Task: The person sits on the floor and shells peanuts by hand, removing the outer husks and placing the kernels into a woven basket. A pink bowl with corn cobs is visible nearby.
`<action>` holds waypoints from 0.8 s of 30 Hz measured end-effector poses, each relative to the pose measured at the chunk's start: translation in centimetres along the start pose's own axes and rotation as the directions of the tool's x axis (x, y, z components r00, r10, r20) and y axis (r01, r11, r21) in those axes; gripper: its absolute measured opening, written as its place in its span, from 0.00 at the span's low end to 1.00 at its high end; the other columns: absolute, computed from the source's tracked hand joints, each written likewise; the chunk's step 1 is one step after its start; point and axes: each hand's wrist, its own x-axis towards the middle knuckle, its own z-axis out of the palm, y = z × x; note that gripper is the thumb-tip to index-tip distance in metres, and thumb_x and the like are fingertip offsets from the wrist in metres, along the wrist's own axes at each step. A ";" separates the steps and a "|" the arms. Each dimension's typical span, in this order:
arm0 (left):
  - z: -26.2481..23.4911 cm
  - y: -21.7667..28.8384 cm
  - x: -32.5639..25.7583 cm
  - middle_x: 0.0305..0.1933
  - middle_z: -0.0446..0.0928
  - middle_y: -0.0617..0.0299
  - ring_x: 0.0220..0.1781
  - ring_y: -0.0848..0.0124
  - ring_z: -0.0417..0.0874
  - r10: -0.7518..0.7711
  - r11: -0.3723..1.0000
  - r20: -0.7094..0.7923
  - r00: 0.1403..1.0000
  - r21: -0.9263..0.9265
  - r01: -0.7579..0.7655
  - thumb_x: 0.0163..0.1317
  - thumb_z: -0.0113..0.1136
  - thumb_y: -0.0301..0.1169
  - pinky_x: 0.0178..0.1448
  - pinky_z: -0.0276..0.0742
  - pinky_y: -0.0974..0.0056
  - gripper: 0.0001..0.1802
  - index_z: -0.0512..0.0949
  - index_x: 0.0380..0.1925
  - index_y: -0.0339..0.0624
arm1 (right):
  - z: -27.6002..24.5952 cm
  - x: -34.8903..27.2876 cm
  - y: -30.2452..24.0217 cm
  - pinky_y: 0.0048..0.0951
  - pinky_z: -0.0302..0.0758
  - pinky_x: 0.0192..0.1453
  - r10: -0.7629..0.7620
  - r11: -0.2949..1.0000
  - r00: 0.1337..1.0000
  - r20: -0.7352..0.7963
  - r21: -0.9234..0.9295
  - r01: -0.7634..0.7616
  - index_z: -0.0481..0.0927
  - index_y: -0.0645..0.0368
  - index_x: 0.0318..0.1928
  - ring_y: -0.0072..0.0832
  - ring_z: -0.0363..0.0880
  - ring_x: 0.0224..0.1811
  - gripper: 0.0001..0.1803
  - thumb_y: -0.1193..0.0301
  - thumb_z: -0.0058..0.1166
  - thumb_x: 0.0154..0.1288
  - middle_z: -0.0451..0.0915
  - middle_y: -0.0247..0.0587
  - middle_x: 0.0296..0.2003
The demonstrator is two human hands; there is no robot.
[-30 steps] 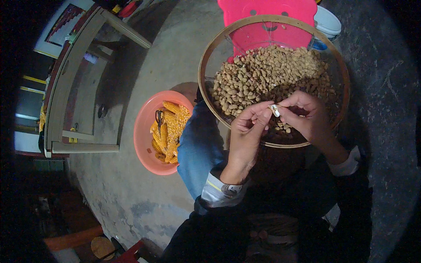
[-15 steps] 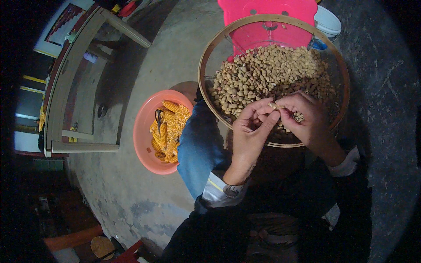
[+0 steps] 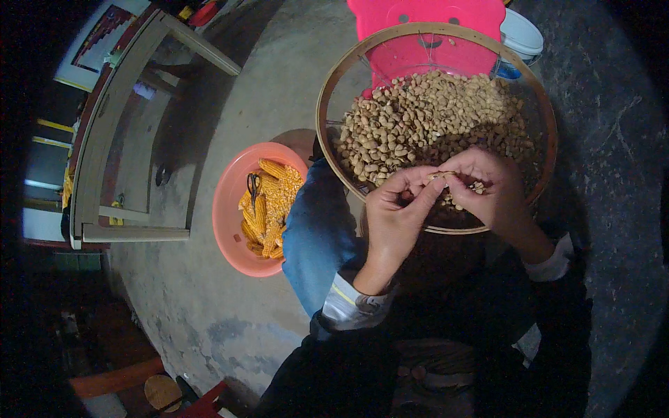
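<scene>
Over the near side of a round sieve [image 3: 326, 90] with a wooden rim, my two hands meet at the fingertips. A small peanut [image 3: 439, 175] is pinched between them, partly hidden by the fingers. My left hand [image 3: 398, 216] is closed on it from the left, thumb against the shell. From the right, my right hand [image 3: 489, 191] grips the same peanut between thumb and fingers. Unshelled peanuts [image 3: 411, 115] lie heaped across the sieve beyond the hands. Small pale bits show beside the right fingers; their kind is unclear.
A pink plastic stool [image 3: 432, 12] stands under the sieve's far side, beside a white bucket [image 3: 521, 35]. Left of my knee, an orange basin [image 3: 226, 240] holds corn cobs [image 3: 260, 212], loose kernels and black-handled scissors [image 3: 253, 185]. A wooden table frame [image 3: 132, 233] stands further left.
Both hands have dipped slightly toward me, and the fingertips have drawn closer together around the peanut. The sieve and basin look almost unmoved.
</scene>
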 end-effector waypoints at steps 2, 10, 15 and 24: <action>0.0 -0.2 0.0 0.29 0.76 0.73 0.28 0.88 0.68 -0.001 1.000 0.003 1.000 0.011 0.001 0.59 0.62 0.22 0.33 0.64 0.81 0.09 0.80 0.41 0.34 | -0.1 0.0 0.1 0.21 0.73 0.36 -0.107 0.984 0.994 -0.001 -0.143 0.106 0.77 0.62 0.38 0.18 0.76 0.31 0.08 0.82 0.54 0.57 0.79 0.35 0.31; 0.1 -0.9 0.0 0.28 0.75 0.75 0.27 0.88 0.65 -0.008 0.999 -0.037 0.999 0.046 0.009 0.61 0.58 0.22 0.30 0.61 0.81 0.11 0.79 0.44 0.34 | -0.3 0.2 -0.1 0.27 0.75 0.35 -0.297 0.867 0.954 0.031 -0.410 0.283 0.78 0.60 0.39 0.29 0.78 0.30 0.11 0.83 0.57 0.53 0.78 0.42 0.33; -0.1 -1.3 0.1 0.29 0.76 0.73 0.28 0.88 0.67 0.002 0.997 0.005 1.000 0.083 -0.002 0.63 0.57 0.23 0.31 0.62 0.81 0.12 0.78 0.46 0.34 | -0.2 0.4 0.3 0.31 0.74 0.35 -0.226 0.917 0.974 -0.014 -0.341 0.207 0.77 0.59 0.36 0.34 0.78 0.31 0.08 0.80 0.56 0.54 0.77 0.42 0.30; -0.2 -1.2 0.2 0.30 0.79 0.67 0.31 0.85 0.74 -0.026 0.999 0.064 0.998 0.040 0.024 0.64 0.55 0.25 0.35 0.68 0.79 0.15 0.74 0.51 0.34 | 0.0 0.3 0.4 0.24 0.75 0.35 -0.062 0.983 0.996 -0.064 -0.175 0.050 0.77 0.61 0.37 0.22 0.79 0.31 0.06 0.80 0.55 0.57 0.79 0.38 0.30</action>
